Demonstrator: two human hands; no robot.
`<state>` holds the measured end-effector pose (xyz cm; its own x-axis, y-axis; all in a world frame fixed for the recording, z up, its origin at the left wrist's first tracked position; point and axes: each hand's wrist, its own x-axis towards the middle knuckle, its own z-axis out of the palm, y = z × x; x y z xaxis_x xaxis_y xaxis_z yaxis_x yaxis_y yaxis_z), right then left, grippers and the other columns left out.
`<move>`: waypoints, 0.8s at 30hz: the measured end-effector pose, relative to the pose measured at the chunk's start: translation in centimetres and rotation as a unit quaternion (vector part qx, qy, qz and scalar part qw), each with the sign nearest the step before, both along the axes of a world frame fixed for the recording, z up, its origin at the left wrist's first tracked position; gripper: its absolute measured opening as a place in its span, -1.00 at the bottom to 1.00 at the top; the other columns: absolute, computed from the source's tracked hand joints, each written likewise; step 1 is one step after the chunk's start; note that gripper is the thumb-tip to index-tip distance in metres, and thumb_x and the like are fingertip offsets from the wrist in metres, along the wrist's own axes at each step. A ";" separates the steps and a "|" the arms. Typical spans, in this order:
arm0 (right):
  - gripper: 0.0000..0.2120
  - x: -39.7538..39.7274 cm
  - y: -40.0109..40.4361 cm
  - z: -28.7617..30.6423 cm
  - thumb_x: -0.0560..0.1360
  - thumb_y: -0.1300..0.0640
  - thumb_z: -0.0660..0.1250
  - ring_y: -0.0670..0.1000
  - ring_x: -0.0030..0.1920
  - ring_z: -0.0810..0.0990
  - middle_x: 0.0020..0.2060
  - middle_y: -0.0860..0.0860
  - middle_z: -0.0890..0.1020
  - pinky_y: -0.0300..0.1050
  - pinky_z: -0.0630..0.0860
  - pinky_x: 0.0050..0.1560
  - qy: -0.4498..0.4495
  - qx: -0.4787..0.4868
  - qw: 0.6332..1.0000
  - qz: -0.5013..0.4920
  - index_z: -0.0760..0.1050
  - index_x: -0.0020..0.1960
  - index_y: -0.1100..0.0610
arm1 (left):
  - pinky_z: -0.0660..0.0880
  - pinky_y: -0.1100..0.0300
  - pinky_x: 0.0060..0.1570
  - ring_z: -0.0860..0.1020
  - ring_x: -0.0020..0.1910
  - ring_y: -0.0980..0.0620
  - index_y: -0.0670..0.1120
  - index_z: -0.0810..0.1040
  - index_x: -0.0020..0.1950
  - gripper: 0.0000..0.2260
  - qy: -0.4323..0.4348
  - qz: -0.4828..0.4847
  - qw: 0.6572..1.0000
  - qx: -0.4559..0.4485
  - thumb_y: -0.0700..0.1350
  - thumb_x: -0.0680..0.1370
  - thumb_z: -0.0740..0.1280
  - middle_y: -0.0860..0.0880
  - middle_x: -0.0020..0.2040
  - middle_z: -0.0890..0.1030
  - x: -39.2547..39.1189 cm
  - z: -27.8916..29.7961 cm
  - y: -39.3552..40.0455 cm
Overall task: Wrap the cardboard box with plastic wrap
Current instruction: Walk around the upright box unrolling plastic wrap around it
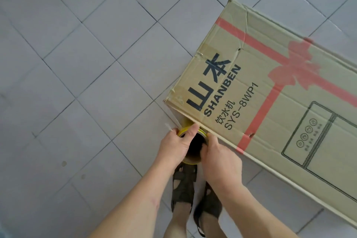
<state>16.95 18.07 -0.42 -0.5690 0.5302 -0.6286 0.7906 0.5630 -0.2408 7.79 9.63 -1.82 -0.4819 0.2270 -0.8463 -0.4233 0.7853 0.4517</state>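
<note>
"shanben sys-8wp1" cardboard box (270, 91), both hands (174, 146) on roll (193, 147)

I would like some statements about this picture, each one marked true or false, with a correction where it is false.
1. Both hands hold the roll of wrap. True.
2. The cardboard box stands upright on its short end. False: it lies on its long side on the tiled floor.
3. The left hand rests flat on top of the box. False: it grips the roll.
4. The right hand is beside the box's near edge. True.
5. A red ribbon is printed on the box. True.
</note>
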 end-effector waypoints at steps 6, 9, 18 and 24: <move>-0.59 1.2 -1.6 -0.1 0.63 -0.10 0.20 0.07 -0.04 0.63 -0.05 -0.01 0.61 -0.09 0.48 -0.16 0.038 -0.116 0.969 -0.215 0.23 0.40 0.00 | 0.56 0.00 0.17 0.59 0.15 -0.10 -0.06 0.55 0.27 -0.13 0.010 0.022 1.000 -0.011 0.59 0.25 0.25 -0.06 0.14 0.65 0.6 -0.9 0.4; -0.78 1.7 -1.2 -0.6 0.62 0.00 0.19 0.10 -0.13 0.58 -0.16 -0.02 0.53 -0.01 0.55 -0.11 0.011 -0.134 0.953 -0.272 0.33 0.20 0.10 | 0.61 -0.07 0.19 0.62 0.15 -0.09 -0.04 0.55 0.29 -0.01 -0.037 0.083 0.996 0.011 0.65 0.12 0.32 -0.07 0.15 0.67 1.4 -0.6 0.4; -0.65 5.4 -0.2 -1.5 0.61 -0.27 0.04 0.05 -0.16 0.55 -0.10 -0.03 0.55 -0.04 0.48 -0.20 0.021 -0.094 0.983 -0.159 0.35 0.04 0.00 | 0.54 -0.05 0.33 0.58 0.30 -0.11 -0.06 0.46 0.44 0.01 -0.096 -0.026 0.995 -0.002 0.63 0.23 0.24 -0.11 0.35 0.60 2.3 -1.2 0.8; -0.76 5.0 1.0 -1.3 0.68 -0.08 0.05 0.14 -0.08 0.62 -0.08 0.07 0.65 -0.04 0.49 -0.18 0.009 -0.090 0.986 -0.143 0.36 0.05 0.07 | 0.51 0.04 0.18 0.58 0.17 -0.04 -0.03 0.57 0.25 -0.20 -0.018 -0.073 0.997 0.009 0.60 0.39 0.16 -0.07 0.21 0.66 3.2 -1.6 0.4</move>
<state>21.91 19.12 -1.72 -0.4244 0.5516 -0.7181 0.9054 0.2651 -0.3316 10.97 9.98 -3.44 -0.4125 0.3087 -0.8571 -0.3207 0.8314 0.4538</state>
